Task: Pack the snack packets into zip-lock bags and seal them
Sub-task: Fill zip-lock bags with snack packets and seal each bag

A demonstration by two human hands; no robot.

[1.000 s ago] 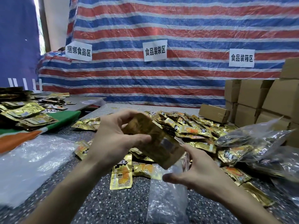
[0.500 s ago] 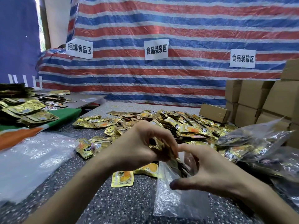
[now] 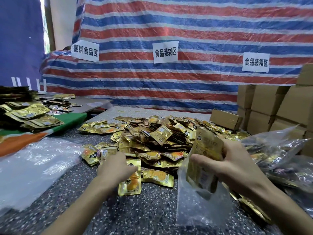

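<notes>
Right hand (image 3: 237, 167) grips stack of gold foil snack packets (image 3: 207, 150), lower half inside clear plastic zip-lock bag (image 3: 194, 211). Left hand (image 3: 116, 165) on loose gold foil packet (image 3: 130, 186) at pile edge; grip unclear, blurred.

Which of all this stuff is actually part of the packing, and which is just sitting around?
In the job: pile of snack packets; clear zip-lock bag; held packets in right hand; left hand over a loose packet.
Lying about: cardboard boxes; paper signs; striped tarp.
</notes>
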